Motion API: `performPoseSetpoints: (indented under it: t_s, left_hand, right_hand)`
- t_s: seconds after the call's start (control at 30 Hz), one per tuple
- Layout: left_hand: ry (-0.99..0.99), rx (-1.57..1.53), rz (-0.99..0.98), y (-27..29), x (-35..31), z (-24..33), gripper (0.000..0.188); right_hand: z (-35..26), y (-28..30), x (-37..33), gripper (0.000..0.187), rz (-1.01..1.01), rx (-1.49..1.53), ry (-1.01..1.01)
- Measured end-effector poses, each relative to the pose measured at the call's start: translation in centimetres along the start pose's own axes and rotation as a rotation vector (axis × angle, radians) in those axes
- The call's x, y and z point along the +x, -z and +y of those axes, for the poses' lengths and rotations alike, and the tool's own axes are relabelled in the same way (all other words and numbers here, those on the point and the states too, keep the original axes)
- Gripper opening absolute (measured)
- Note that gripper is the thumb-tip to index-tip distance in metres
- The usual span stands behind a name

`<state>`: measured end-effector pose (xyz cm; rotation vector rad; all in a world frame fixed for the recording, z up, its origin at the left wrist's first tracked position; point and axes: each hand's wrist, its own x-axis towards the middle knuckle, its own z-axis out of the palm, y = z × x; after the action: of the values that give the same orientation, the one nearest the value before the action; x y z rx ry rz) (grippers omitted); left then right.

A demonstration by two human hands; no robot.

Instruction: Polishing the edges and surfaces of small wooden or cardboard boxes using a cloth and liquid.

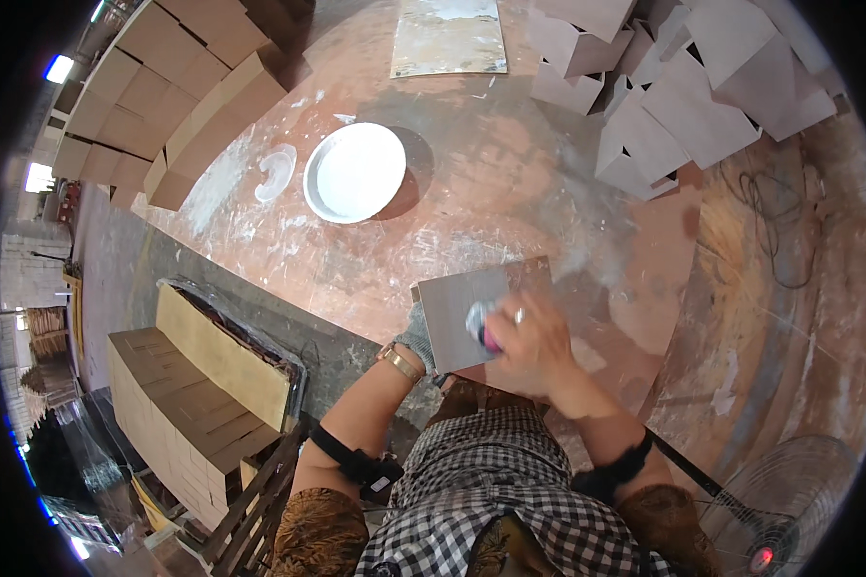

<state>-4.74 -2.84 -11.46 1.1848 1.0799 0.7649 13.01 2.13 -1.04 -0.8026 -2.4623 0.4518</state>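
Note:
A box with a grey-brown flat face lies tilted at the near edge of the work table, in front of my body. My left hand, in a grey knitted glove, grips its left side; some of the fingers are hidden behind it. Over the box's face, my bare right hand is closed around a small brush-like tool with a pale, bluish-white head and a pink part. Motion blurs this hand, so the tool's exact kind is unclear. Beyond the box stands a round white basin with white material inside.
Stacked brown boxes stand at the far left, and pale boxes pile up at the far right. A stained board lies at the far edge. More cartons are at the near left; a fan stands near right.

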Motion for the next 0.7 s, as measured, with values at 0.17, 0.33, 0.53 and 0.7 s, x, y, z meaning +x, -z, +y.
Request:
performPoseSetpoints:
  t_s: [0.17,0.33,0.53,0.7]
  left_hand:
    - [-0.045,0.197,-0.025,0.3,0.2,-0.7,0.045]
    - [-0.087,0.344,-0.021,1.2,0.2,-1.0,0.045]
    - [-0.118,0.817,0.080,0.5,0.6,1.8,0.045]
    - [-0.154,1.038,0.251,-0.3,1.2,0.7,0.041]
  right_hand:
    - [-2.5,1.4,-4.0,0.019,-0.073,0.204,-0.021]
    - [-0.4,4.2,-3.2,0.017,-0.108,1.027,-0.824]
    - [0.4,5.4,0.9,0.033,-0.734,0.594,-0.831]
    - [1.1,2.2,3.7,0.035,-0.558,0.180,-0.675]
